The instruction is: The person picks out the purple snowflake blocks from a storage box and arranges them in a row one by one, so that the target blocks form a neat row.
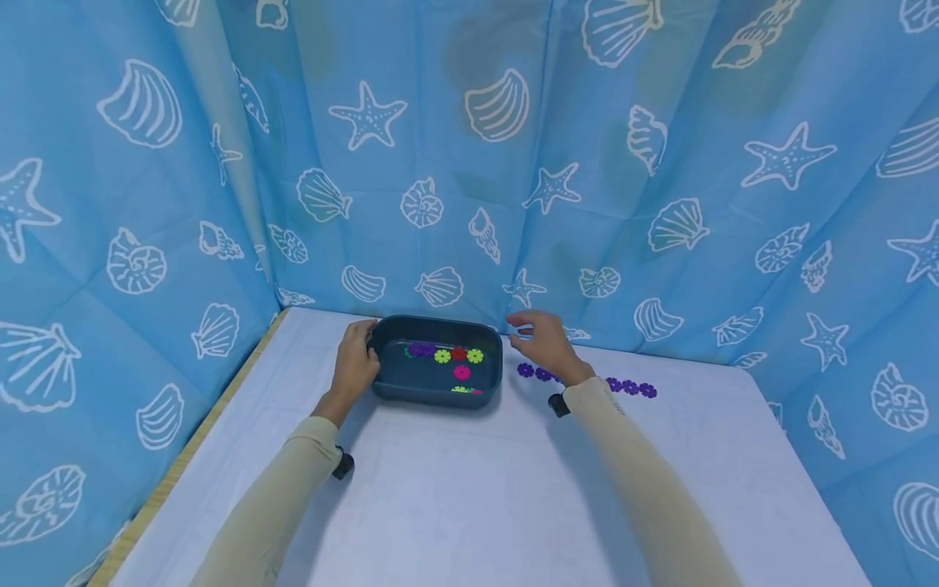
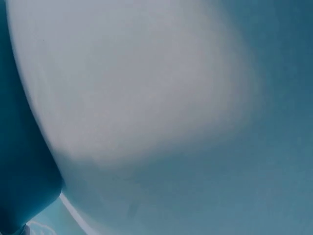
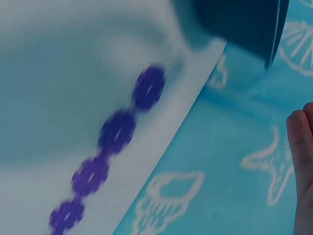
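Note:
My left hand (image 1: 355, 363) grips the left end of a dark blue-grey plastic basin (image 1: 433, 395), with the thumb near its rim. Inside the basin lie several flower-shaped plastic discs: purple discs (image 1: 421, 349), a red disc (image 1: 458, 354), yellow-green discs (image 1: 475, 356) and a pink disc (image 1: 461, 372). Just right of the basin, my right hand (image 1: 546, 342) hovers with fingers extended toward the rim, and no object shows between them. Below it runs a row of linked purple discs (image 3: 117, 131) on the table, partly hidden by the right wrist in the head view.
A white cloth (image 1: 469, 489) covers the table, whose wooden edge (image 1: 198, 440) shows at the left. A blue curtain (image 1: 440, 163) with shell and starfish prints stands behind and at both sides. The left wrist view is mostly blurred table and basin wall (image 2: 24, 161).

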Demonstrator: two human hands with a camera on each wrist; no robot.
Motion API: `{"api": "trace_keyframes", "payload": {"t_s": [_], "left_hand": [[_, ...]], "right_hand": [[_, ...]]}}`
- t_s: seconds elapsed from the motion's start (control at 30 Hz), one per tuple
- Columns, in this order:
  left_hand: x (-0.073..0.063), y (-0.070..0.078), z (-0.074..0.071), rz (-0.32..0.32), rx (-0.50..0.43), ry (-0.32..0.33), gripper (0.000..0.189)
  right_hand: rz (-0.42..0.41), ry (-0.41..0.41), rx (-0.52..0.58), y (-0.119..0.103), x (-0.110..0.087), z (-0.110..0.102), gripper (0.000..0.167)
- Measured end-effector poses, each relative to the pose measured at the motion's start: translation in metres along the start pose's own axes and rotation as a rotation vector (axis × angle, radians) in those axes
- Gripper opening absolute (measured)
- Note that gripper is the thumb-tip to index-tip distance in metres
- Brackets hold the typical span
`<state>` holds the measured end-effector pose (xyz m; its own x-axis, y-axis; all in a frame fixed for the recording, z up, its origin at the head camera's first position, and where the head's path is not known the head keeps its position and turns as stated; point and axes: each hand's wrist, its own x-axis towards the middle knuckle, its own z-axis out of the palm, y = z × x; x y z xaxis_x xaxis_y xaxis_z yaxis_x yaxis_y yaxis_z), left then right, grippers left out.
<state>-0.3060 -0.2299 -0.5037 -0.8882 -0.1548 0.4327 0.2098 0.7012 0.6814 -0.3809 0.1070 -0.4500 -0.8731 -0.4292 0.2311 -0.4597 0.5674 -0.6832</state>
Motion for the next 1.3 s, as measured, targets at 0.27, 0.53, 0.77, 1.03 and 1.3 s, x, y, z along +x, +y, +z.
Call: {"api": "trace_keyframes", "payload": {"t_s": [0.27, 0.53, 0.77, 1.03, 1.3], "left_hand": [[-0.001, 0.002, -0.002, -0.044, 0.009, -0.028, 0.048], [-0.004, 0.003, -0.004, -0.043, 0.025, -0.051, 0.048], [-0.007, 0.005, -0.005, -0.043, 0.023, -0.060, 0.048], [-0.009, 0.004, -0.003, -0.055, 0.027, -0.055, 0.047], [-0.007, 0.003, -0.002, -0.018, 0.034, -0.039, 0.048]], "right_hand": [[-0.105, -0.021, 0.031, -0.022, 0.010, 0.030, 0.035], [-0.190, -0.121, 0.053, -0.047, 0.025, 0.061, 0.035], [-0.166, -0.227, 0.037, -0.068, 0.037, 0.075, 0.038], [-0.095, -0.343, -0.091, -0.072, 0.052, 0.083, 0.039], [-0.131, -0.361, -0.121, -0.088, 0.068, 0.076, 0.038]]}}
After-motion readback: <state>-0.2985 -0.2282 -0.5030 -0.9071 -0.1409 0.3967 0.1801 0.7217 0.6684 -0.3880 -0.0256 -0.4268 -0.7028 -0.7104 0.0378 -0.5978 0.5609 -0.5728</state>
